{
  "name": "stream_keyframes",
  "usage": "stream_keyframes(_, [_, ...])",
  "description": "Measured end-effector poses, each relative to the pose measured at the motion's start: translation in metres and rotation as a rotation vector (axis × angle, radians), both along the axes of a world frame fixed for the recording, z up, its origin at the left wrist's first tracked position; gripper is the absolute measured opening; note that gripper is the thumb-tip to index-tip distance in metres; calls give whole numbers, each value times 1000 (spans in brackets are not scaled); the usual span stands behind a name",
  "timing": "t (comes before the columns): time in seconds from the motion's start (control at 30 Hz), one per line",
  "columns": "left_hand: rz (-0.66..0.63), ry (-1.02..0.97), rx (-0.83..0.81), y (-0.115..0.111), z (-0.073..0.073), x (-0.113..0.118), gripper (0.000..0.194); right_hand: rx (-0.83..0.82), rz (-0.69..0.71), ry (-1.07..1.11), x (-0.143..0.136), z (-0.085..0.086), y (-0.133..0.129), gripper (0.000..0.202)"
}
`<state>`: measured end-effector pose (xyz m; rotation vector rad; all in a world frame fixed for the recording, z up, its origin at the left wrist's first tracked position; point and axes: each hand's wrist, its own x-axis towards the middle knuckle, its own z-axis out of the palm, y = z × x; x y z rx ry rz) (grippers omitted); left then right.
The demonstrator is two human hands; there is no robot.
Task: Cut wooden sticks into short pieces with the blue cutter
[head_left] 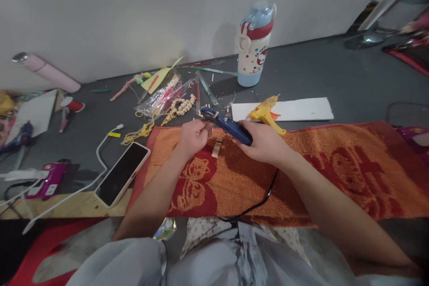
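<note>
My right hand (263, 143) is wrapped round a dark blue tool (231, 128) with a black cord, its tip pointing up and left. My left hand (195, 136) is pinched closed close to that tip; whatever is between its fingers is too small to name. Both hands are above an orange and red towel (248, 183). On the towel, between the hands, lies a short row of small pale sticks (216, 148). Just behind my right hand a yellow glue gun (265, 114) rests on a white board (304, 109).
A cartoon bottle (255, 47) stands at the back. Plastic packets (164, 96), a beaded piece (182, 106) and yellow string (139, 133) lie left of centre. A phone (123, 174), white cable (100, 152), purple power box (48, 181) and pink flask (50, 73) are further left.
</note>
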<state>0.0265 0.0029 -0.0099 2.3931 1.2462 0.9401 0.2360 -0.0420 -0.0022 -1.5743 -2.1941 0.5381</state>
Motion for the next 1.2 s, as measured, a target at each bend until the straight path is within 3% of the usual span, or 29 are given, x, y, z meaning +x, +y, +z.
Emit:
stream_keyframes(0.73, [33,-19,-38,4,-3,0,32,6,-39,-84,-4,-6,1,34])
stream_keyframes(1.0, [-22,-327,-207,11,-11,0,14,10,13,-69,-2,-4,3,41])
stream_keyframes(1.2, [-134,-573,-376,15,-15,1,29,-16,91,-21,2,-1,2,48])
